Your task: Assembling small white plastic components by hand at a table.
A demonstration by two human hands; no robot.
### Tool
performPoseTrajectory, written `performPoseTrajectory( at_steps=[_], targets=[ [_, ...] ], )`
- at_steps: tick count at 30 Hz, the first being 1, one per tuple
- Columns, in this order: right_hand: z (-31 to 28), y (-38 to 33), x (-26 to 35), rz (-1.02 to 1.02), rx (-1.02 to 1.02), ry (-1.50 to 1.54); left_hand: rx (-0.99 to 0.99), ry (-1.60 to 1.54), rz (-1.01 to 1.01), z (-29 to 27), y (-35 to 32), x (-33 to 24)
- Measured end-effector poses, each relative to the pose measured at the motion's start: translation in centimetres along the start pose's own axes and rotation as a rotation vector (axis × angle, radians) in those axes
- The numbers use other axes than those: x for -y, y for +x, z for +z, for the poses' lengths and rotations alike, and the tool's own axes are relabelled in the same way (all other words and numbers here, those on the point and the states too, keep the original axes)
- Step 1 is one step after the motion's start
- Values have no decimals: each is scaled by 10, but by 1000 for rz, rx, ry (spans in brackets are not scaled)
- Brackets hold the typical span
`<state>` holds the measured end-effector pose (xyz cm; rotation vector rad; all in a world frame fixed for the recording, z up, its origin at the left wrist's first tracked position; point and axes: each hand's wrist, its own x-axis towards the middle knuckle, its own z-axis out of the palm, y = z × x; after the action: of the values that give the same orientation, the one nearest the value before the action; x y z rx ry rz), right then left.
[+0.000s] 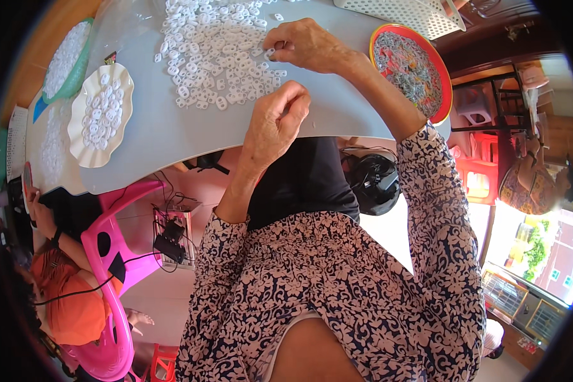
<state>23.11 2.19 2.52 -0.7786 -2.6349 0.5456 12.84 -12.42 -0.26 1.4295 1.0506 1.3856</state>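
A person in a dark, white-patterned floral blouse leans over a smooth pale grey table (172,134). The right hand (305,44) rests at the near edge of a wide heap of small white plastic rings (216,51), its thumb and fingers pinched on one white ring (270,53). The pieces are flat, glossy and rounded, each with a hole, lying loose and overlapping.

The left hand (275,121), nearer the body than the right, is curled with fingertips drawn together just beside the heap's near edge; whether it holds a piece cannot be told.

Well to the left of the left hand sits a white dish with a wavy, scalloped rim (83,143), filled with the same pieces, and beyond it a green mesh basket (76,79). To the right of the right hand stands a round tray with a red rim (442,83) holding fine grey bits.
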Motion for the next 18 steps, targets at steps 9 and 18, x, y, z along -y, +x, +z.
performPoseTrajectory(
  at_steps=[9,18],
  targets=[
    [-2,1,0,13,38,-1,-7,-4,-2,0,0,1],
    [-3,-2,6,69,43,47,-3,-4,-26,-1,1,0]
  ],
)
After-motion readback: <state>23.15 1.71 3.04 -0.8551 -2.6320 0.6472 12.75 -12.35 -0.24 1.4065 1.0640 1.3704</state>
